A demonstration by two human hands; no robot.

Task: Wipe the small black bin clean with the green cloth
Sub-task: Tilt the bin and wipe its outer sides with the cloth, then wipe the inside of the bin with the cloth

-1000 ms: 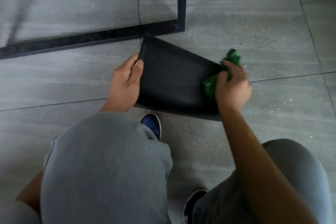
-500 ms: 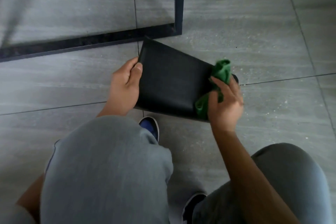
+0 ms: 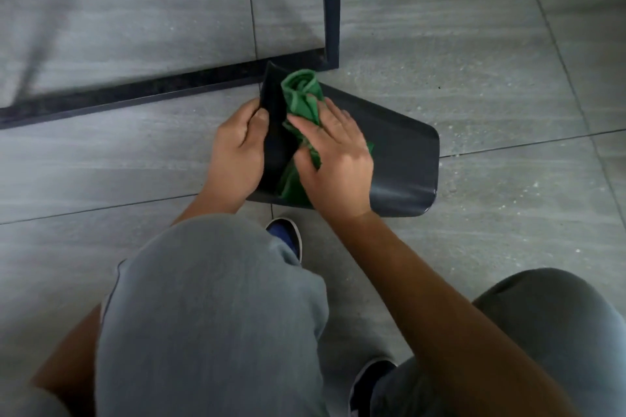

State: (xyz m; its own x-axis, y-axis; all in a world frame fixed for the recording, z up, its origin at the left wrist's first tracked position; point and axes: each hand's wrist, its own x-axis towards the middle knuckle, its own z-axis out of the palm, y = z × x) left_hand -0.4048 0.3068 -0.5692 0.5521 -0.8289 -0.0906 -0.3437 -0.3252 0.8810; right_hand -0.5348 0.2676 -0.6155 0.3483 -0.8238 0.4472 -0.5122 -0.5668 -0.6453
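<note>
The bin [image 3: 403, 159] lies on its side on the floor [image 3: 474, 44], in the middle of the scene. The left hand [image 3: 237, 152] is at the bin's left edge. The right hand [image 3: 333, 159] lies on the cloth [image 3: 301, 95], which lies on the bin just right of the left hand. A furniture frame [image 3: 135, 95] runs along the floor behind the bin, its upright post [image 3: 331, 10] at the far right. The person's knees [image 3: 210, 315] and shoes [image 3: 286, 237] are nearest.

The black frame [image 3: 135, 91] and its leg [image 3: 331, 10] block the way just behind the bin [image 3: 403, 152]. The floor [image 3: 508, 95] to the right lies open.
</note>
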